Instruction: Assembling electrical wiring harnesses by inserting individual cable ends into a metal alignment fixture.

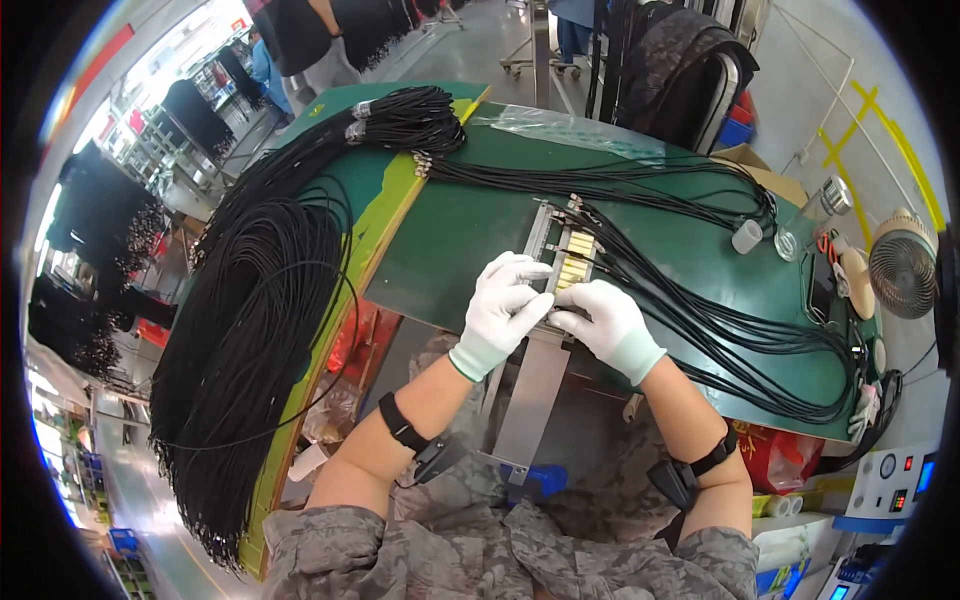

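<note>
Both my hands wear white gloves and meet over the near end of a metal fixture (pixel 541 232) with a row of brass-coloured blocks (pixel 576 268). My left hand (pixel 502 305) is closed in a pinch, thumb and forefinger pointing right at the fixture. Facing it from the right, my right hand (pixel 608 328) pinches close to the same spot. Whatever is between the fingertips is too small to make out. Several black cables (pixel 680 290) run from the fixture's right side and curve across the green table. A flat metal plate (pixel 534 400) extends from the fixture toward me.
A large heap of black cables (pixel 265 270) hangs over the table's left part, beside a yellow-green strip (pixel 340 330). More cables (pixel 590 183) lie across the back. At right stand a glass bottle (pixel 828 200), a white cup (pixel 746 236) and a small fan (pixel 902 265). A draped chair (pixel 690 75) stands behind.
</note>
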`<state>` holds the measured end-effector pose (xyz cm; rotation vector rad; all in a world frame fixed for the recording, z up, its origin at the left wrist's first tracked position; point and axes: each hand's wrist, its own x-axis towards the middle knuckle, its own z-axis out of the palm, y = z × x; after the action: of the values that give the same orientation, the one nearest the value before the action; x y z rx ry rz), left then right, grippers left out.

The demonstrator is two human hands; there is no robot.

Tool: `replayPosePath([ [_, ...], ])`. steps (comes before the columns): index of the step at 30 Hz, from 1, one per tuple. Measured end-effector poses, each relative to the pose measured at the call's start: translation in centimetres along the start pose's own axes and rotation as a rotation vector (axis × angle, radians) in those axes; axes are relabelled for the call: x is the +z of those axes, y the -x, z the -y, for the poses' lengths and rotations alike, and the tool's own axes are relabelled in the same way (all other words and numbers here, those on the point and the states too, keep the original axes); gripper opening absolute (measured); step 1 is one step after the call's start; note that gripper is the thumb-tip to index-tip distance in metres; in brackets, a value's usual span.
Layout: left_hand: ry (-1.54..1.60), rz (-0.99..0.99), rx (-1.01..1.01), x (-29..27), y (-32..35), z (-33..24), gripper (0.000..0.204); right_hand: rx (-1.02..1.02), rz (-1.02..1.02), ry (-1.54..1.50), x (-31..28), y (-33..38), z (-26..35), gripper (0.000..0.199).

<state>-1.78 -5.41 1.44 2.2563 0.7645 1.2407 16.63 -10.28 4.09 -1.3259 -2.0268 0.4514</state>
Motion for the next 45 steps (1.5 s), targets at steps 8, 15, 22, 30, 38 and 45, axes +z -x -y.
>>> replayPosePath([
  [8,0.04,0.006,-0.032,-0.3,-0.2,0.4,0.011,-0.119,-0.094,0.121,0.6,-0.5,-0.6,0.02],
  [15,0.095,0.027,-0.073,-0.2,-0.3,0.3,0.012,0.164,0.031,-0.224,0.9,-0.1,-0.6,0.018],
  [22,0.125,-0.076,-0.137,-0.2,0.0,0.6,0.013,0.232,0.135,-0.271,0.0,0.0,-1.7,0.02],
  [30,-0.206,-0.141,-0.276,-0.6,0.2,2.4,0.016,0.017,-0.024,0.187,-1.3,0.3,-3.4,0.013],
  [38,-0.237,-0.128,-0.343,-0.3,0.7,3.3,0.017,0.036,0.067,0.442,-1.7,0.5,-4.0,0.013],
  [45,-0.188,-0.086,-0.404,-0.5,0.8,3.3,0.017,0.027,0.097,0.465,-1.6,0.6,-4.3,0.017],
])
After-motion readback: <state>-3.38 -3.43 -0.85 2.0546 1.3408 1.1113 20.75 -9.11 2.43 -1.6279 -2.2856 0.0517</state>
